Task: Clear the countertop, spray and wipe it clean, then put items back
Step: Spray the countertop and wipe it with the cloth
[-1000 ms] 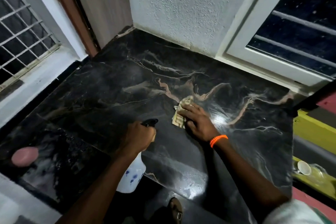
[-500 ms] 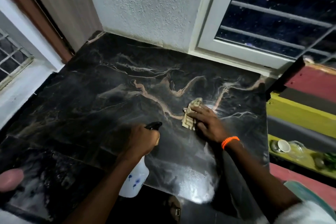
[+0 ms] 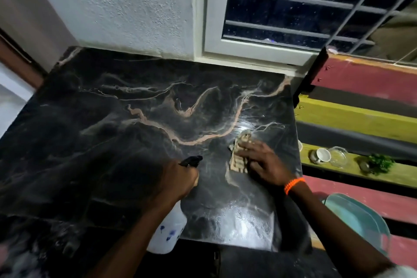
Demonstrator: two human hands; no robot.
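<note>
Where the head view looks down on it, the black marble table with tan veins fills most of the frame, shiny and wet near its front right part. The right hand lies on a beige checked cloth, fingers stretched out and pressing it flat on the table close to the right edge; an orange bracelet circles that wrist. The left hand is curled round the neck of a white spray bottle with blue marks, its black nozzle pointing toward the cloth; the bottle body hangs over the front edge of the table. Behind the table stand a rough white wall and a barred window. To the right, on a yellow shelf, lie a white cup, a glass lid and some greens. A teal chair shows at lower right.
</note>
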